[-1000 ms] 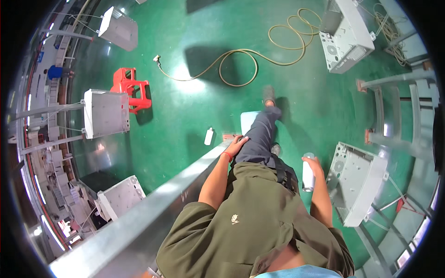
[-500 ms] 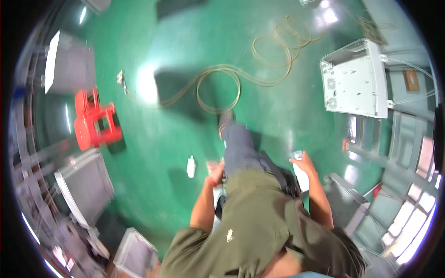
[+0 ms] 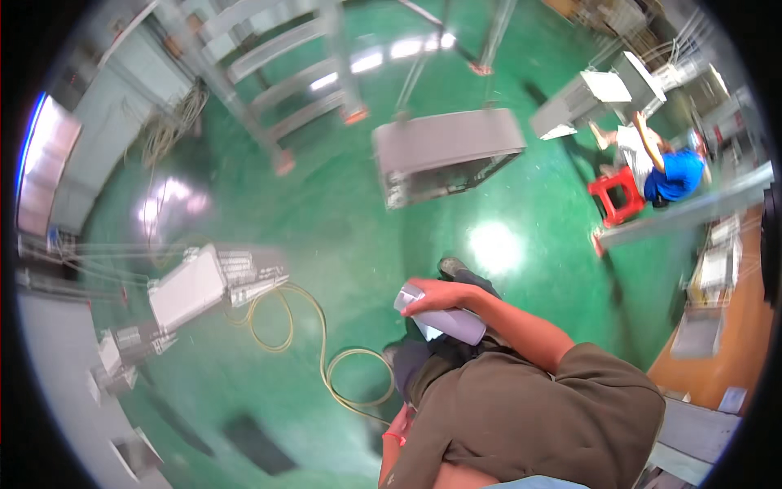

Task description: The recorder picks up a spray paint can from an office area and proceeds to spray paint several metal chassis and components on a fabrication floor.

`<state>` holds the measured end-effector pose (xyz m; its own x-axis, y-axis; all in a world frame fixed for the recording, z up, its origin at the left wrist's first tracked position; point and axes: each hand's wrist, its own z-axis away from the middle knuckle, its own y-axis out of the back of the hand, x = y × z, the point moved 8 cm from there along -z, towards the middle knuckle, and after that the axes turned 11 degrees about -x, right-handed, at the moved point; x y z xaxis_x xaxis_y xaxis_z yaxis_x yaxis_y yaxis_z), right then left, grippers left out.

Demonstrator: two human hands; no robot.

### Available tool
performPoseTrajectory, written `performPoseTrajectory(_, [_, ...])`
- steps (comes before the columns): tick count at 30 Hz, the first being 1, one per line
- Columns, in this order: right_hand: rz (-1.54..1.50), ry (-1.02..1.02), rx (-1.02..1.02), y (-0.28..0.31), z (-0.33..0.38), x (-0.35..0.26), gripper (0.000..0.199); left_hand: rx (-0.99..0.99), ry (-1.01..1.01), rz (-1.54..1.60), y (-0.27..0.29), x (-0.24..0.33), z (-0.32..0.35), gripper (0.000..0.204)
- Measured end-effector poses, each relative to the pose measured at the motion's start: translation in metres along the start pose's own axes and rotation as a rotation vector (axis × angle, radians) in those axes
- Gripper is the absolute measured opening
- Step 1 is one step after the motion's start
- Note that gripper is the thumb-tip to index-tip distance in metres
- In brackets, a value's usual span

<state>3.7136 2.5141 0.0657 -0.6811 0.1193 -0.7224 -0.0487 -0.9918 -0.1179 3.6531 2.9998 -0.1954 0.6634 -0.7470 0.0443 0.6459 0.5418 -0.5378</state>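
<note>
Holding pale can (image 3: 464, 328) in right hand (image 3: 436, 295). Fingers wrapped round it near one end, thumb and fingers pressed to its wall. Can lies tilted, near end toward upper left, body running down to the right, in front of the waist and above the legs. Left hand (image 3: 397, 424) low, beside the thigh, red band (image 3: 394, 438) at wrist; partly hidden by sleeve and body, so cannot tell whether its fingers are spread or curled, or whether they hold anything.

Surroundings: green floor (image 3: 244, 191). Yellow hose (image 3: 323, 346) looped on it, left of the legs, one stretch running close to left hand. Grey case (image 3: 448, 140) hangs ahead, well apart from both hands. White case (image 3: 189, 289) to the left, blurred. Upper right: co-worker in blue top (image 3: 678, 175), red stool (image 3: 617, 198) just beside.
</note>
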Motion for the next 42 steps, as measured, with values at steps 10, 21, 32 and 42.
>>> performPoseTrajectory(10, [-0.421, 0.121, 0.251, 0.216, 0.131, 0.186, 0.074, 0.422, -0.344, -0.507, -0.087, 0.315, -0.076, 0.034])
performPoseTrajectory(21, [-1.749, 0.905, 1.360, 0.298, 0.254, 0.391, 0.045, -0.057, -0.080, -1.124, -0.316, 0.432, -0.199, 0.034])
performPoseTrajectory(32, [-1.992, 0.600, 1.038, 0.275, 0.014, 0.558, 0.043, -0.238, 0.175, -1.488, -0.214, 0.359, -0.468, 0.033])
performPoseTrajectory(42, [-1.705, 1.000, 1.065, 0.411, -0.076, 0.668, 0.036, -0.530, 0.308, -2.115, -0.094, 0.301, -0.771, 0.058])
